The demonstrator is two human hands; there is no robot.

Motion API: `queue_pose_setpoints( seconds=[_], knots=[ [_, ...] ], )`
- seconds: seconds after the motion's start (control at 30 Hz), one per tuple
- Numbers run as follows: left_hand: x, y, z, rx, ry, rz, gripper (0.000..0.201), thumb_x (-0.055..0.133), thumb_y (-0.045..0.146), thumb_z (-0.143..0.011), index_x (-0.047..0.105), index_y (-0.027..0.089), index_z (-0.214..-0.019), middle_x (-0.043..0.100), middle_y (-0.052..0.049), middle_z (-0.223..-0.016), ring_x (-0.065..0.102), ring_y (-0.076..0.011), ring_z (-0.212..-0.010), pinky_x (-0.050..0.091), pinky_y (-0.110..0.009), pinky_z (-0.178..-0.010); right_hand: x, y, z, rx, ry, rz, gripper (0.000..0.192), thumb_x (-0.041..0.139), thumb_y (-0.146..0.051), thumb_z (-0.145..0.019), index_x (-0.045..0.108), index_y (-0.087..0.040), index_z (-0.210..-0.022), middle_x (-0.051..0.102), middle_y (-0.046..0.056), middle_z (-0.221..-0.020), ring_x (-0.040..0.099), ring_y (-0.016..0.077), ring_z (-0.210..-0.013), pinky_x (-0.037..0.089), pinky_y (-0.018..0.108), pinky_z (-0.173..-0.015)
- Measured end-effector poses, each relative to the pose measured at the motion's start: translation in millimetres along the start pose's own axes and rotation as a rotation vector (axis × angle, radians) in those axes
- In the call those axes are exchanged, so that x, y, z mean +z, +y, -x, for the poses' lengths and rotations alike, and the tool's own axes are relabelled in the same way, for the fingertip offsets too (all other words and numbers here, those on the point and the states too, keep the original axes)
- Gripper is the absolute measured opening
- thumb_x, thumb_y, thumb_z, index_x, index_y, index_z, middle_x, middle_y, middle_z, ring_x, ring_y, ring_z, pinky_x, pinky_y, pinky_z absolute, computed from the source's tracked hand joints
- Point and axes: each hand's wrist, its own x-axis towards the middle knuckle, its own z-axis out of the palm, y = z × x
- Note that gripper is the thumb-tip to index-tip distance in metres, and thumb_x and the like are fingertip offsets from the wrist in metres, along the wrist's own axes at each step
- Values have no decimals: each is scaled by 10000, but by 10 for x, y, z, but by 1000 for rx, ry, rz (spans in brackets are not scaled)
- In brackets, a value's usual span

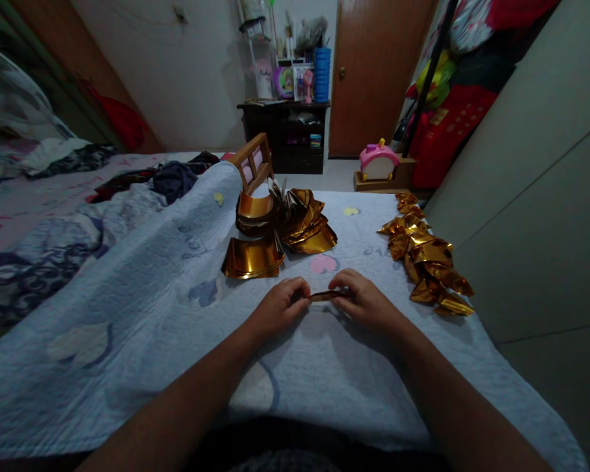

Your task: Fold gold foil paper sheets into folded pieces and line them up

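Note:
A narrow folded strip of gold foil paper (pixel 321 296) is stretched between my two hands, just above the bedspread. My left hand (pixel 286 300) pinches its left end between thumb and fingers. At the other end, my right hand (pixel 360 298) grips it the same way, and the fingers cover that end. Beyond my hands lie stacks of curved gold foil sheets (pixel 254 257), with more fanned foil sheets (pixel 311 229) behind them. To the right sits a row of folded gold foil pieces (pixel 430 252), pointed at their ends.
A pale blue quilted bedspread (pixel 324 380) with heart patterns lies under everything. Rumpled clothes and bedding (pixel 128 196) are on the left. A wooden bed rail (pixel 255 160) rises behind the foil, and a white cabinet (pixel 535 216) borders the right side. A pink toy (pixel 378 162) stands at the far end.

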Motion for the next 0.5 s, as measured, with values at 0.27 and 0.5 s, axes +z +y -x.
queue_pose_setpoints(
  seconds=[0.27,0.5],
  knots=[
    [67,7,17,15,129,255,183,537,279,-929,528,220,-1102,546,31,-800,529,-135,-732,408,-251,-697,99,64,-21,173,0,-515,218,604,-329,-839,515,-227,-1010,486,-59,-686,420,121,-581,315,251,-538],
    [72,-19,-29,-10,143,278,169,524,272,-919,636,190,-1016,629,-14,-896,573,-158,-821,428,-272,-755,117,39,-32,105,16,-548,300,665,-298,-781,471,-248,-1003,523,-32,-824,505,133,-687,399,254,-593]
  ],
)
